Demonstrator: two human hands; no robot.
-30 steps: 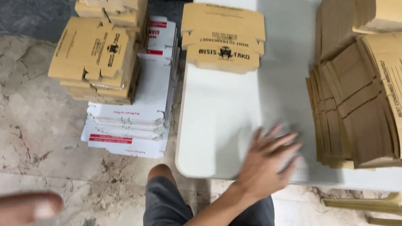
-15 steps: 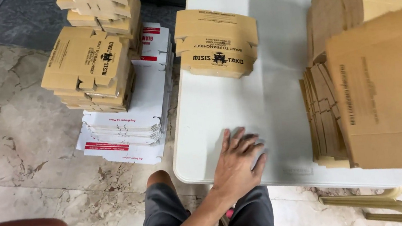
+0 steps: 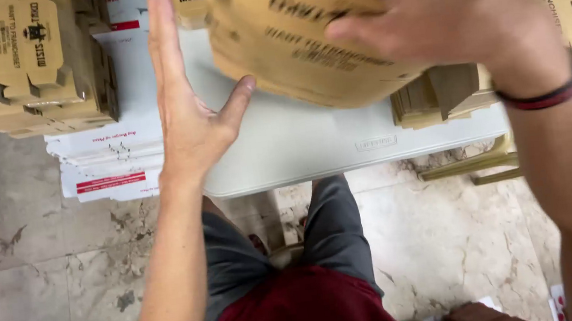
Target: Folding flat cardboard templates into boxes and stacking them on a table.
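- Seen from above, looking down past grey shorts [image 3: 240, 264] and a dark red shirt [image 3: 302, 314] to a pale marble floor [image 3: 34, 258].
- Right hand [image 3: 454, 5] high in view, blurred, fingers curled over the top face of a flat brown cardboard box [image 3: 302, 45] with dark printing; grip closed on it, thumb hidden.
- Dark band [image 3: 548, 94] around the right wrist.
- Left hand [image 3: 189, 114] open and flat, fingers straight and pointing far, thumb spread right with its tip touching the box's left edge; nothing clasped.
- Box held tilted above the white table [image 3: 312, 143], between the two hands, covering much of the tabletop.
- Short stack of flat brown cardboard [image 3: 435, 95] on the table's right end, partly hidden under the held box.
- Taller stack of folded brown boxes [image 3: 20, 61] at far left, resting on a pile of white flat boxes with red stripes [image 3: 110, 172] just beside the table.
- Yellowish chair frame [image 3: 478, 165] showing below the table's right near edge.
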